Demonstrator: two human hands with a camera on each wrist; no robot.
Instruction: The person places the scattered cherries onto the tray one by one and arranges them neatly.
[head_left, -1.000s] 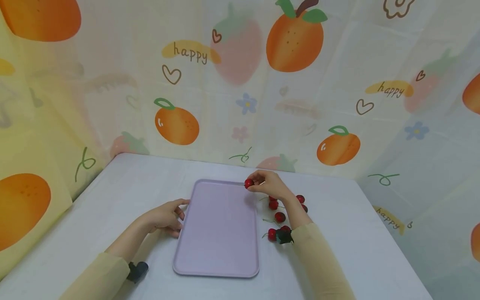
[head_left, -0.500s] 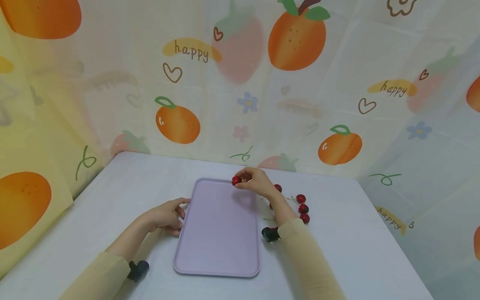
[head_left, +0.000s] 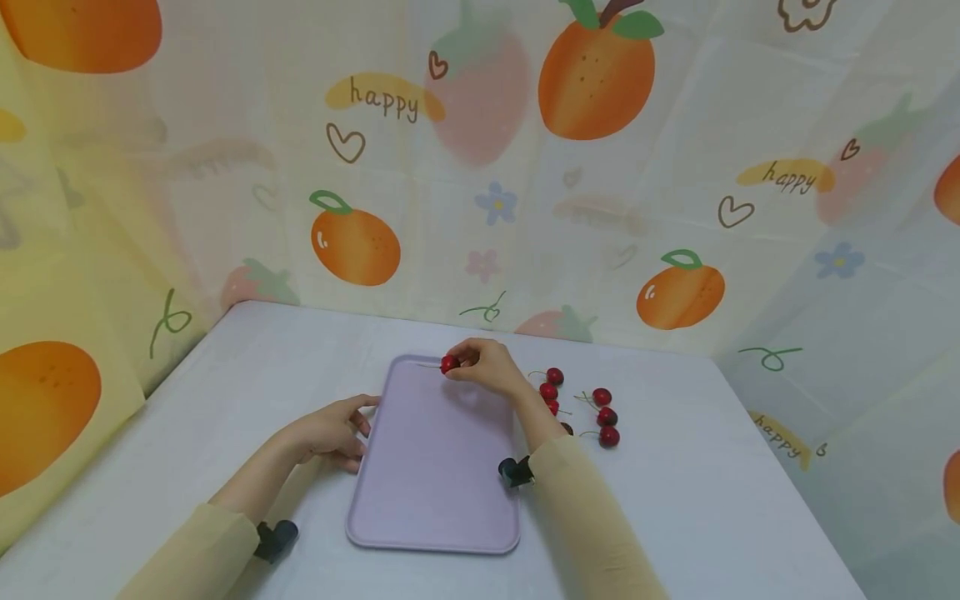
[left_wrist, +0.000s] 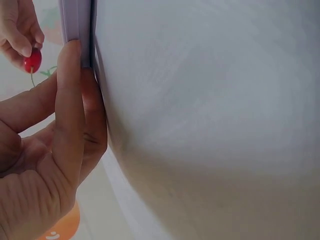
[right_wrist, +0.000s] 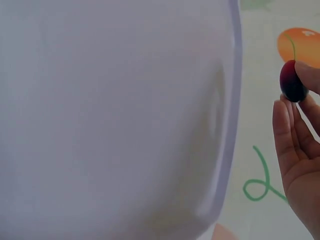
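Observation:
My right hand [head_left: 487, 367] pinches a red cherry [head_left: 449, 364] by thumb and fingers, above the far end of a pale purple tray [head_left: 435, 467]. The cherry's thin green stem points left. In the right wrist view, the cherry [right_wrist: 293, 82] looks dark on its underside and hangs clear of the tray [right_wrist: 110, 110]. My left hand [head_left: 326, 433] rests at the tray's left edge. The left wrist view has its fingers [left_wrist: 69, 110] fairly straight, touching the tray's rim [left_wrist: 75, 20].
Several cherries with stems [head_left: 609, 437] lie on the white table [head_left: 697, 500] right of the tray; my right forearm partly covers some. A fruit-print cloth [head_left: 420, 183] hangs behind the table. Small black devices [head_left: 276, 542] sit at both wrists.
My right hand has carried the cherry leftward over the far end of the tray, uncovering more of the cherries on the right. My left hand and the tray have stayed put.

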